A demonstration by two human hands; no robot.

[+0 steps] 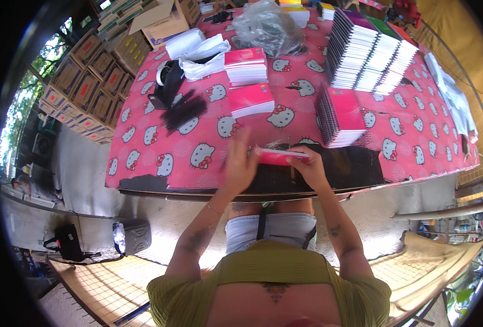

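My right hand (311, 168) grips a pink-covered notebook (277, 158) by its right end, thumb on the near side. The notebook is tilted on edge, its white pages showing along the top. At its left end is my left hand (242, 163), fingers stretched out and somewhat blurred, with the thumb close to the cover. Beyond my hands lies a short stack of pink notebooks (251, 100), with another pink stack (245, 65) behind it. To the right of my hands stands a taller pile of spiral-bound pink notebooks (344, 114).
Tall stacks of spiral notebooks (361, 52) fill the back right. On the left lie black binding coils (183, 111) and a black tape dispenser (169, 82). White plastic bags (204, 57) and a clear bag (267, 30) sit farther back. Cardboard boxes (89, 82) are piled beyond the table's left side.
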